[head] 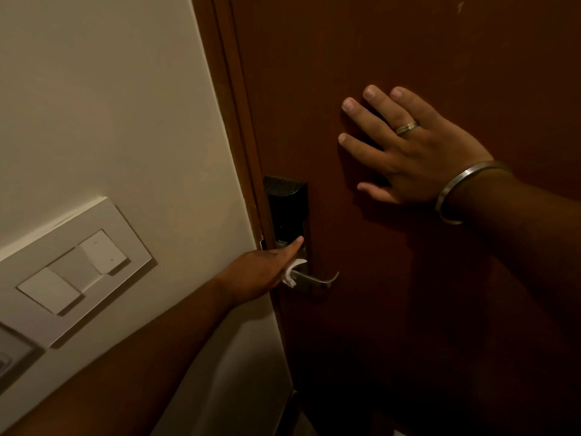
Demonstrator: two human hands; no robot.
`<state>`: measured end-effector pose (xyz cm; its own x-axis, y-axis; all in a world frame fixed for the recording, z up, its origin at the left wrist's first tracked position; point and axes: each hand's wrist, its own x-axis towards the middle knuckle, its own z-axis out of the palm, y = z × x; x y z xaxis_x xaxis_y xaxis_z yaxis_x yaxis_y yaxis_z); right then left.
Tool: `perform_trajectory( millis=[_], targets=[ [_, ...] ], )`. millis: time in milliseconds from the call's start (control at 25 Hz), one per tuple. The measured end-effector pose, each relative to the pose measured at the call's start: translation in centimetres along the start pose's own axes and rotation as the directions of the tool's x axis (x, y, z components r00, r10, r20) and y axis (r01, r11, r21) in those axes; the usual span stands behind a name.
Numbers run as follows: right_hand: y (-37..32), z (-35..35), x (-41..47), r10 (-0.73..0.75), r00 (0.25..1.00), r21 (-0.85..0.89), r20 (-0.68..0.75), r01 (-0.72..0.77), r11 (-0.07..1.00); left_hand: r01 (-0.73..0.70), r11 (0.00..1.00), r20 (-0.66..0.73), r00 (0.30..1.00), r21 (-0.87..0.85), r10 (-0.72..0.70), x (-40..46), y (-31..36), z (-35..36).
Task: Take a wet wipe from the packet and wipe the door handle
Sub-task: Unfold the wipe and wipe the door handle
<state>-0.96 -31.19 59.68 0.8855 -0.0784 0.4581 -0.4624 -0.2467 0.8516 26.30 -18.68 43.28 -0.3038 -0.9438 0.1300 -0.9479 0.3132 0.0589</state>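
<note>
Dim light falls on a dark brown door [408,278] beside a pale wall [110,105], and on that door we see the metal handle [317,280] sticking out rightward below a black lock plate [287,209]. Our left hand [267,275] grips a crumpled white wipe [292,273] against the handle's inner end, forefinger stretched up onto the lock plate. Up and right of the handle, our right hand [408,146], wearing a ring [406,127] and a bangle [462,190], lies flat and spread on the door, while left of the handle a switch panel [78,272] sits on the wall.
</note>
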Motion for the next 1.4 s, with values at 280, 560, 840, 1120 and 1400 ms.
perform_trajectory(
  millis=[280, 560, 840, 1120, 1400],
  targets=[
    [0.0, -0.1, 0.1, -0.004, 1.000, 0.006, 0.011, 0.004, 1.000, -0.006, 0.999, 0.035, 0.999, 0.054, 0.004, 1.9, 6.6, 1.4],
    [-0.1, 0.0, 0.1, 0.003, 1.000, -0.003, 0.006, -0.003, 1.000, -0.055, 0.997, -0.143, 0.988, 0.054, 0.063, 1.3, 8.5, 3.5],
    [-0.2, 0.0, -0.2, 0.005, 0.999, -0.006, 0.049, -0.005, 1.000, -0.166, 0.974, -0.054, 0.983, 0.156, 0.176, -0.3, -1.2, 0.5],
    [-0.2, -0.6, -0.3, 0.005, 0.993, 0.011, 0.118, -0.006, 1.000, 0.191, 0.982, -0.065, 0.979, -0.004, -0.191, -0.1, 8.2, 4.1],
    [-1.7, -2.8, -2.8, 0.177, 0.975, 0.485, 0.130, -0.219, 0.847, 0.176, 0.618, 0.134, 0.984, -0.766, -0.113, -0.8, 20.3, 11.1]
  ],
)
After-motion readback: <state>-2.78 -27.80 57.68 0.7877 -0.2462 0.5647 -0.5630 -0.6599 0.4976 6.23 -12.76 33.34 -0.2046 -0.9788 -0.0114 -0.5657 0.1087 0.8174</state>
